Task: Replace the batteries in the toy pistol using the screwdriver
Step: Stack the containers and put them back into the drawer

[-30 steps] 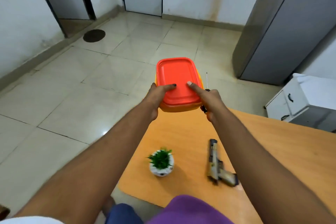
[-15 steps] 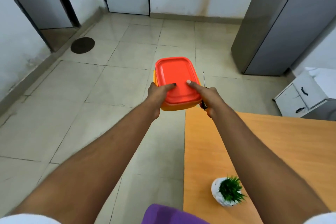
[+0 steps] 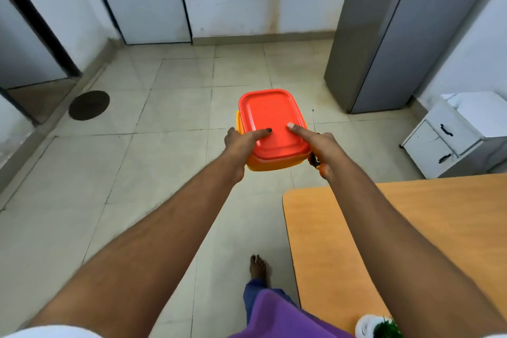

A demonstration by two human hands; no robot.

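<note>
Together, the left hand point(image 3: 239, 145) and right hand point(image 3: 325, 149) held the orange box point(image 3: 270, 129) beyond the bench point(image 3: 411, 228) corner, fingers clamped; right fingers also gripped the screwdriver point(image 3: 313, 129). Toy pistol out of view.

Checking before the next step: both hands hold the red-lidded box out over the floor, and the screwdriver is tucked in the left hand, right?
Not quite. The head view shows the screwdriver tucked in the right hand, not the left hand. The rest stands: both hands hold the red-lidded box out over the floor.
</note>
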